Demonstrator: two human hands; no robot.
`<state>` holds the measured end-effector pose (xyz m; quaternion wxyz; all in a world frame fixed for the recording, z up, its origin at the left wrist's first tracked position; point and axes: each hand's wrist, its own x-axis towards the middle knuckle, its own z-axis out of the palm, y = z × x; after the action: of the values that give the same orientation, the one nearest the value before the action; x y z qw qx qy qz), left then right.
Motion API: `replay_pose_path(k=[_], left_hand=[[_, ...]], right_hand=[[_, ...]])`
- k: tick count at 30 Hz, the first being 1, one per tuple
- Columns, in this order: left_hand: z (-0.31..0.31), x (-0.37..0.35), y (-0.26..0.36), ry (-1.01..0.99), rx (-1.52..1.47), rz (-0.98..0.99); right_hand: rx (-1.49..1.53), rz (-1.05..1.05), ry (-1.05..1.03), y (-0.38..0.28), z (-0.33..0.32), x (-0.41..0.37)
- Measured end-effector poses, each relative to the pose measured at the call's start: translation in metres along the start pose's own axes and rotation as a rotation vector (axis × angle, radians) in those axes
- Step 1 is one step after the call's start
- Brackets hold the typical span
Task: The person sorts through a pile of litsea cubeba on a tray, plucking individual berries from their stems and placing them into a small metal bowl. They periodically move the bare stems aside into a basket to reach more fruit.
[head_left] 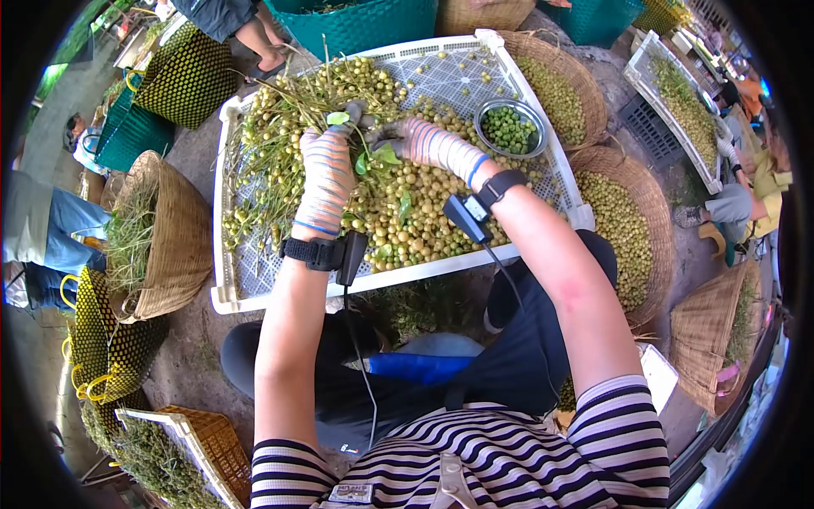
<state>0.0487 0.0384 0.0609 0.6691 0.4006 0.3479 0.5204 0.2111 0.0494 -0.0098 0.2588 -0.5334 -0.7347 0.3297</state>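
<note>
My left hand (329, 165), in a striped knit glove with grey fingertips, is closed on a bunch of thin fruit stems (315, 103) in the tray. Beside it my right hand (428, 146), gloved alike, has its fingers bent together near green leaves (386, 154); what they pinch is hidden. Both hands are over a white plastic tray (222, 182) heaped with small round yellowish fruits (407, 222). Stemmed fruits lie mostly on the left, loose ones in the middle and right. A metal bowl (511, 103) in the tray's right part holds greener fruits.
Wicker baskets of fruit (623, 229) stand right of the tray. A wicker basket (174, 242) with stems and yellow-black woven baskets (186, 75) are on the left. A teal basket (356, 30) stands beyond the tray. Other people sit or stand at both sides.
</note>
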Motion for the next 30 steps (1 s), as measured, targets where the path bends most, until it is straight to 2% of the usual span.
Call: replay_pose_path(k=[2,3,4,5,6,8,10,12,14,16,17,18,20,21,22,24,26,27,28,30], left_hand=[[-0.009,0.003,-0.003,-0.022,-0.002,0.027],[-0.013,0.001,-0.004,0.027,0.028,0.044],[-0.017,0.001,-0.003,0.074,0.059,0.061],[-0.037,0.020,-0.020,0.021,-0.183,-0.050],[-0.032,0.019,-0.025,0.127,0.022,0.085],[-0.031,0.015,-0.022,0.058,-0.161,-0.007],[-0.023,0.010,-0.022,0.113,-0.115,0.048],[-0.018,0.012,-0.014,0.165,-0.062,0.099],[-0.019,0.018,-0.002,0.347,-0.018,0.193],[-0.037,0.023,0.018,0.304,-0.029,0.173],[-0.048,0.024,0.028,0.262,0.046,0.178],[-0.058,0.023,0.037,0.219,0.122,0.178],[-0.068,0.008,0.055,0.109,0.240,0.234],[-0.078,-0.005,0.060,-0.063,0.189,0.284],[-0.088,-0.002,0.059,0.000,0.212,0.165],[-0.061,-0.028,0.077,0.054,0.340,0.074],[-0.046,-0.049,0.082,0.092,0.240,0.070],[-0.044,-0.056,0.085,0.095,0.308,0.001],[-0.046,-0.061,0.078,0.130,0.282,0.010],[-0.057,-0.070,0.070,0.134,0.389,-0.014]], right_hand=[[0.020,0.177,-0.015,-0.018,-0.006,-0.010],[0.015,0.175,-0.020,-0.023,-0.011,-0.009],[-0.192,0.258,-0.048,-0.027,-0.015,-0.009],[-0.398,0.344,-0.074,-0.030,-0.020,-0.010],[-0.402,0.342,-0.076,-0.040,-0.029,-0.013],[-0.200,0.494,-0.250,-0.051,-0.043,-0.016],[-0.208,0.495,-0.303,-0.045,-0.047,-0.007],[-0.405,0.412,-0.321,-0.054,-0.051,-0.003],[-0.479,0.380,-0.308,-0.056,-0.053,-0.003],[-0.624,0.305,-0.448,-0.039,-0.058,-0.003],[-0.481,0.193,-0.393,-0.013,-0.063,0.005],[-0.361,0.135,-0.349,-0.016,-0.082,0.000],[-0.353,0.399,-0.081,0.040,-0.102,0.035],[-0.358,0.395,-0.083,0.043,-0.107,0.032],[-0.403,0.381,-0.022,0.046,-0.111,0.029],[-0.451,0.333,0.067,0.054,-0.100,0.026],[-0.499,0.284,-0.086,0.057,-0.086,0.021],[-0.544,0.281,-0.198,0.058,-0.083,0.020],[-0.613,0.378,-0.225,0.058,-0.081,0.022],[-0.507,0.434,-0.088,0.045,-0.084,0.031]])
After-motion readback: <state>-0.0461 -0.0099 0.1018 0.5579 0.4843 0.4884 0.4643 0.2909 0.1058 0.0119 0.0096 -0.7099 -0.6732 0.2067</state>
